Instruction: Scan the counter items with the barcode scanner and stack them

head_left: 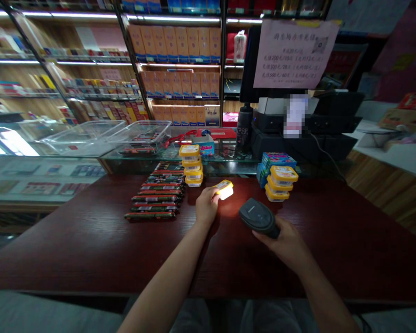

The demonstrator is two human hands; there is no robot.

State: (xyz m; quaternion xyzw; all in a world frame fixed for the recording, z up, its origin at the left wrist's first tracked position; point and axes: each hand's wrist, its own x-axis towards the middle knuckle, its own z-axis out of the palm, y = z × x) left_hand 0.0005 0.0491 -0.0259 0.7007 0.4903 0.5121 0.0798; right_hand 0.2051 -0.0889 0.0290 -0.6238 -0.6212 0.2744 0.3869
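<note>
Reddish-brown counter [90, 259] spans the lower frame; centrally, your left hand [207, 206] pinches a yellow-lidded tub [226, 190] jutting rightward; your right hand [288, 241] clasps a barcode scanner [257, 216].

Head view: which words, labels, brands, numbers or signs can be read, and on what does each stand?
"200元", "300元", "500元": paper sign; its finer characters are too blurred to quote surely.
Scanner: marking too small.
Yellow-lidded tubs, dark packets, blue boxes: too blurred.
Dark bottle, orange shelf boxes: unreadable.
</note>
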